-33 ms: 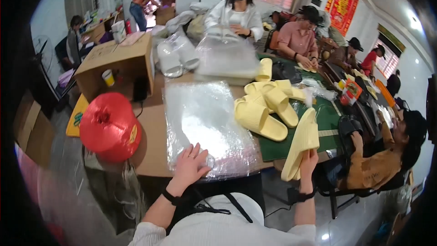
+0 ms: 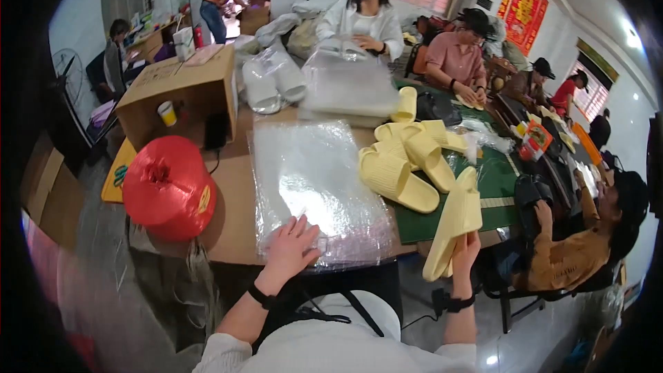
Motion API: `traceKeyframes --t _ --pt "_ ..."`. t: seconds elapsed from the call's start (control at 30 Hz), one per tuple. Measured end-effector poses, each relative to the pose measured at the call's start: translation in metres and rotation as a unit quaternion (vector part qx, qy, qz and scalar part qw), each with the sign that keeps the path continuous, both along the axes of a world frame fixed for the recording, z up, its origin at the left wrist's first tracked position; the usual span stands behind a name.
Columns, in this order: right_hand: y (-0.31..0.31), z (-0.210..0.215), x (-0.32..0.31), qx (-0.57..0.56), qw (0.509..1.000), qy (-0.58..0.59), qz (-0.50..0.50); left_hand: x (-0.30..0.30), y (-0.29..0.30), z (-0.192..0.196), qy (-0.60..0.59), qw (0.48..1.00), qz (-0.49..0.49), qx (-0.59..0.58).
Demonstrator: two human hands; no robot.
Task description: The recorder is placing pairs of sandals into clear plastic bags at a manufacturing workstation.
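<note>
My left hand [image 2: 290,245] lies with spread fingers on the near edge of a stack of clear plastic bags [image 2: 304,159]. My right hand [image 2: 464,254] grips a pale yellow slipper [image 2: 457,217] by its lower side, off the table's right front corner; the slipper stands tilted, toe up. Its sole edge doubles near my fingers, and I cannot tell whether a second slipper sits behind it. Several loose yellow slippers [image 2: 387,176] lie in a heap just right of the bags, partly on a green mat [image 2: 494,173].
A big red roll of plastic twine [image 2: 169,186] stands at the table's left, before an open cardboard box [image 2: 176,83]. White bagged slippers [image 2: 273,86] and another bag pile [image 2: 349,90] lie farther back. Co-workers sit and stand around; one at right handles a black slipper [image 2: 532,200].
The whole view has shifted slightly. My right hand and its slipper sit a touch lower; my left hand stays on the bags.
</note>
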State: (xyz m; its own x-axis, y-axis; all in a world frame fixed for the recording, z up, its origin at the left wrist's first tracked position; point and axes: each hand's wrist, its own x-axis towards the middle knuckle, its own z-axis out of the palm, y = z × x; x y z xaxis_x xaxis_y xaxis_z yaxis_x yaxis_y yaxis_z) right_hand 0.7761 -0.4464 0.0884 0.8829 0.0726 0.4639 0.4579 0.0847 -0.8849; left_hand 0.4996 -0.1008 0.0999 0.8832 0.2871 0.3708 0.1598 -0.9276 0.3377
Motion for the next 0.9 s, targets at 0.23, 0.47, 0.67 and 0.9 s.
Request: traceKeyframes --t 0.23,0.47,0.67,0.9 --pt "0.040 0.021 -0.099 0.034 0.986 0.072 0.148 -0.003 -0.016 0.012 -0.053 0.997 0.034 -0.053" --pt "0.036 0.031 -0.114 -0.034 0.984 0.032 0.175 -0.006 0.005 0.021 -0.046 0.944 0.107 -0.307" --pt "0.061 0.046 -0.139 -0.243 0.930 -0.220 0.164 -0.007 0.006 0.023 -0.028 0.938 0.119 -0.323" --pt "0.086 0.050 -0.160 -0.346 0.872 -0.221 0.267 -0.008 0.005 0.024 -0.034 0.936 0.075 -0.344"
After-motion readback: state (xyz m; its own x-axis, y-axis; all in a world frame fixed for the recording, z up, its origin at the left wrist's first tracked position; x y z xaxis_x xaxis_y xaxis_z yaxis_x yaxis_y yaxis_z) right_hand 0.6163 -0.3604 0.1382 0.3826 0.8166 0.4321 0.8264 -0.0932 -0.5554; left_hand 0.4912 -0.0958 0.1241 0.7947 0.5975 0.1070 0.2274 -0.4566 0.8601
